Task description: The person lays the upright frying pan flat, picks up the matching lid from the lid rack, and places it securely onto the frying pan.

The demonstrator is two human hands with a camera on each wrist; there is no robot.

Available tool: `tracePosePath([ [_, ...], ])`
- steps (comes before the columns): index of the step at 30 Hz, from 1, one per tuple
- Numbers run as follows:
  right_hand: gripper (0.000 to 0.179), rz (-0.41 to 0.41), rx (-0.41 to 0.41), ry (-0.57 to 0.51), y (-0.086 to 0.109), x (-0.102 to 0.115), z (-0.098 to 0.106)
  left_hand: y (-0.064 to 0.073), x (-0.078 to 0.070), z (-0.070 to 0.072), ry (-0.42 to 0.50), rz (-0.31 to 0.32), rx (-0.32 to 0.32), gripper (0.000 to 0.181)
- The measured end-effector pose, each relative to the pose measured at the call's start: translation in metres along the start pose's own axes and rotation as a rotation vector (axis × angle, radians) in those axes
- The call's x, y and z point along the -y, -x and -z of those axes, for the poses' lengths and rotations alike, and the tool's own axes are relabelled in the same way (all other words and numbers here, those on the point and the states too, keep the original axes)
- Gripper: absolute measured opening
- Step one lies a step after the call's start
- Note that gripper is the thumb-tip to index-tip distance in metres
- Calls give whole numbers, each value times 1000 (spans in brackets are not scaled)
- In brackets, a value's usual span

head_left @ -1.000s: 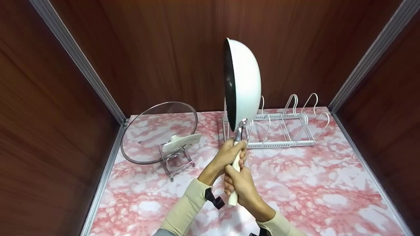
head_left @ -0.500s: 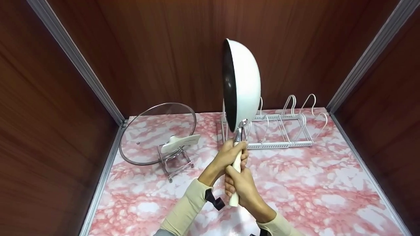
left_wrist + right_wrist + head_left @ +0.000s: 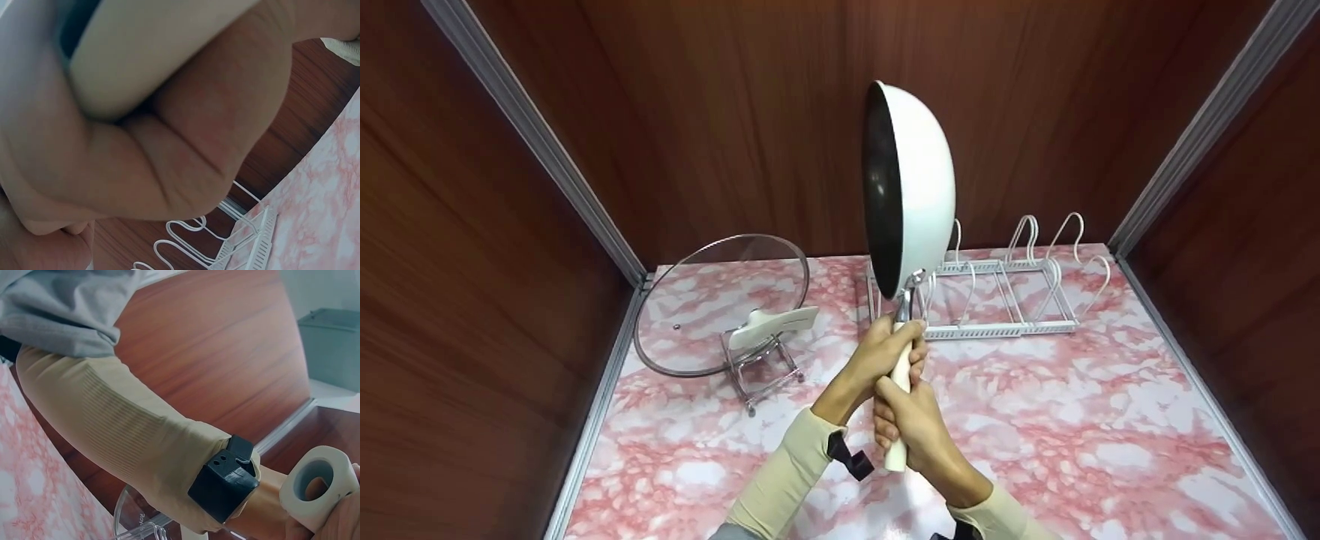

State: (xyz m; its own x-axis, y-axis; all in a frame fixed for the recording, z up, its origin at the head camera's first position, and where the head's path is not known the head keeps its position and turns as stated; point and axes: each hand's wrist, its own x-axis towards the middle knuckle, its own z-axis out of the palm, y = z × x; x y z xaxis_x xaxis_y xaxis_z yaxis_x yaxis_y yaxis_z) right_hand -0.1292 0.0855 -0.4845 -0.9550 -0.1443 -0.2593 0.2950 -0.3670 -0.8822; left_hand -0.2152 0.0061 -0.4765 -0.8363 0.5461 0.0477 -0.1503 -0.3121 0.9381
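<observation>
In the head view, a deep white frying pan [image 3: 926,180] with a dark inside stands on edge, bowl up and handle toward me. My left hand [image 3: 883,352] grips the cream handle [image 3: 901,371] just below its metal neck. Lower on the same handle, my right hand [image 3: 911,420] holds it near the end. The left wrist view shows left fingers [image 3: 163,163] curled round the handle. In the right wrist view the hollow handle end [image 3: 340,467] pokes out. Behind the pan lies a white wire rack [image 3: 997,330], its left part hidden.
A round glass lid [image 3: 705,300] with a cream handle [image 3: 769,326] leans in a small clear stand [image 3: 765,375] at the left. Pink-and-white marbled tabletop [image 3: 1035,442] lies below. Dark wooden panels [image 3: 735,127] enclose the back and sides.
The pan has turned slightly, showing more of its dark inside, and its top has risen a little. Both hands keep their grip on the handle.
</observation>
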Motion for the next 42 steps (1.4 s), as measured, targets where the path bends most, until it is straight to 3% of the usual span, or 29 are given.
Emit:
tracePosePath([
  [8, 29, -30, 19, -20, -2, 1, 1, -2, 5, 3, 98, -55, 5, 10],
  [16, 34, -55, 71, -35, -2, 2, 3, -5, 8, 10, 152, -42, 11, 20],
  [21, 31, -54, 102, -57, -1, 3, 4, -6, 9, 14, 198, -31, 66, 18],
  [28, 35, -72, 170, -129, 0, 0, 4, -5, 6, 16, 397, 51, 167, 30],
  [31, 36, -71, 190, -145, 0, -1, 5, -4, 6, 14, 375, 68, 164, 34],
  [36, 30, -65, 228, -158, -2, -1, 8, -4, 5, 11, 261, 58, 71, 37],
  [42, 20, -64, 254, -130, -5, 0, 11, -3, 3, 10, 197, 35, -8, 30],
])
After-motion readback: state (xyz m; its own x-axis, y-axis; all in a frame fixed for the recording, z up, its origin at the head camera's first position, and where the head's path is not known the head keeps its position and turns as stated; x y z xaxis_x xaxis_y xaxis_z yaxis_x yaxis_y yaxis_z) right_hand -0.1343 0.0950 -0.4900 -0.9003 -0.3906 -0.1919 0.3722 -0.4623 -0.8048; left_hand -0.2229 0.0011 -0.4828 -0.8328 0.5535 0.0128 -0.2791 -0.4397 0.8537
